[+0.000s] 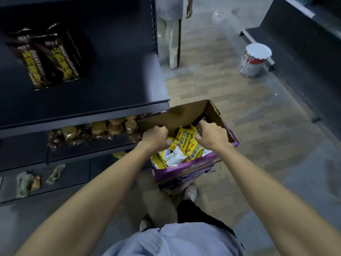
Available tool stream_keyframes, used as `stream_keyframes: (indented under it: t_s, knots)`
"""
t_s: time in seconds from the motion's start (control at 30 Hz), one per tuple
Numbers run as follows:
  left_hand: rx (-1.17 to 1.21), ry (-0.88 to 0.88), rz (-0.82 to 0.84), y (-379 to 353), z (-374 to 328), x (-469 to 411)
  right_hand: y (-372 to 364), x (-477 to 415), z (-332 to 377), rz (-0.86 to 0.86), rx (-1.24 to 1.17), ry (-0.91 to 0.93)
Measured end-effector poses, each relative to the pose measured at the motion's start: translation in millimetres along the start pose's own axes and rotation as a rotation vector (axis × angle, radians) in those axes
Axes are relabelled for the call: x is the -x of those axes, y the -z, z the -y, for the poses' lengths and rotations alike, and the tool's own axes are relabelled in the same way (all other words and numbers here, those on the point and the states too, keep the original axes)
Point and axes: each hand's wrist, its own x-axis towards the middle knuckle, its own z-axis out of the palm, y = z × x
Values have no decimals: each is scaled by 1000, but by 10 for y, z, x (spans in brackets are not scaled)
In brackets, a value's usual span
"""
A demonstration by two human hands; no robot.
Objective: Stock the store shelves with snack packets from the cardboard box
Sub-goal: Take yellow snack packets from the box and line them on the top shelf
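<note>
An open cardboard box with purple sides sits on the floor by the shelf end. It holds several yellow and white snack packets. Both hands reach down into it. My left hand has curled fingers closed on a yellow packet at the box's left side. My right hand grips a dark packet near the box's far right corner. Two dark brown and yellow packets lie on the upper dark shelf at the left.
A lower shelf carries bagged buns, and the bottom shelf holds a few loose wrappers. A paint can stands on the floor at the right by another dark shelf unit. A person's legs stand beyond the shelf.
</note>
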Motion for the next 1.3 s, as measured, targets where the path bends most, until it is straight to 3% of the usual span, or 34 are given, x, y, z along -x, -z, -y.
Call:
stream_keyframes:
  t_s: [0.27, 0.43, 0.67, 1.0, 1.3]
  knots:
    - [73, 200, 94, -322, -266, -590, -479, -705, -613, 283, -175, -172]
    - [121, 299, 182, -628, -214, -693, -892, -905, -533, 464, -279, -301]
    - [80, 337, 212, -878, -215, -979, -1422, -1033, -305, 567, -423, -508]
    - [46, 173, 225, -1209, -202, -1674, -1891, -1292, -95, 623, -449, -740]
    - [82, 122, 250, -1569, -335, -2244, -2288, -1369, -127, 408, -432, -791]
